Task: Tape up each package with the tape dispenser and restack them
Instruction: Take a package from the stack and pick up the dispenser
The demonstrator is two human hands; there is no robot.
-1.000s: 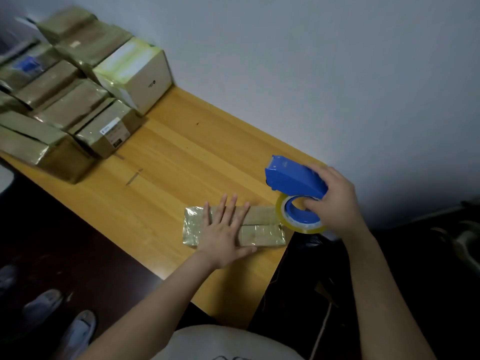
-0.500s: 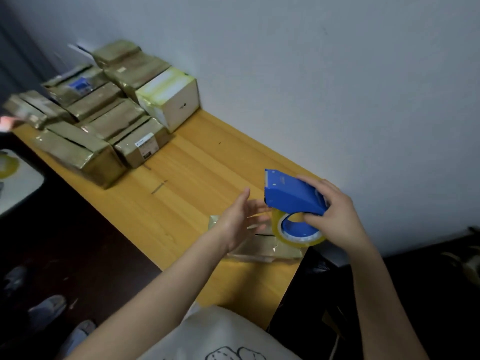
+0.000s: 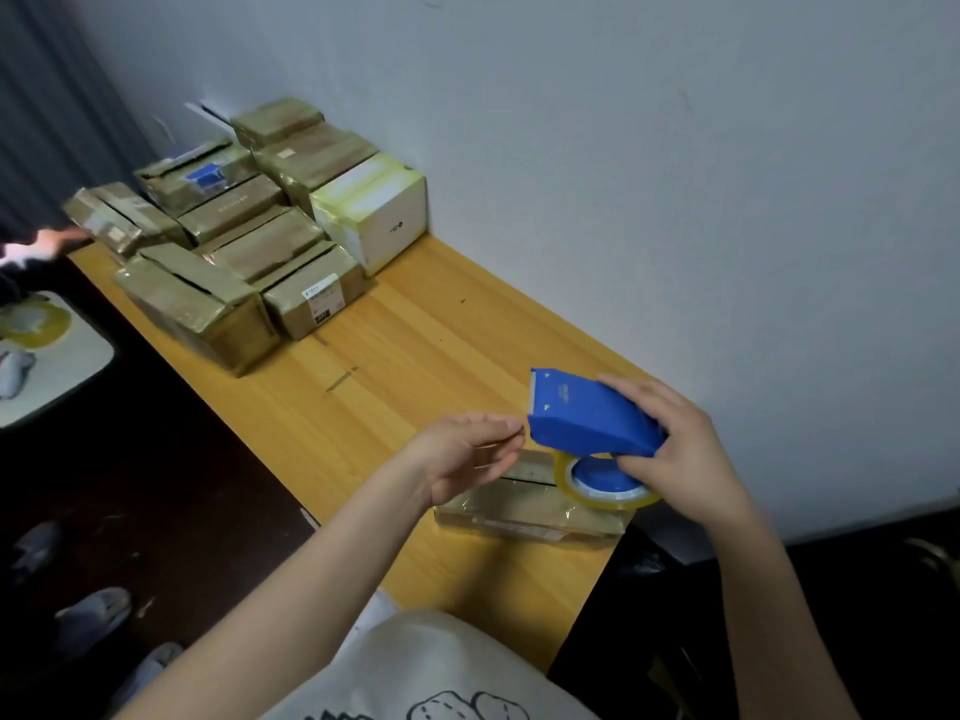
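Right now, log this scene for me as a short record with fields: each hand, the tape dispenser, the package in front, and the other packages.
Flat package: lies at the near end of the table, under both hands
Tape dispenser: blue, held above the package, roll underneath
Right hand: grips the tape dispenser from behind
Left hand: raised over the package, fingers extended toward the dispenser's front edge
Other packages: grouped at the table's far end

Wooden table (image 3: 415,356) against pale wall (image 3: 675,148).
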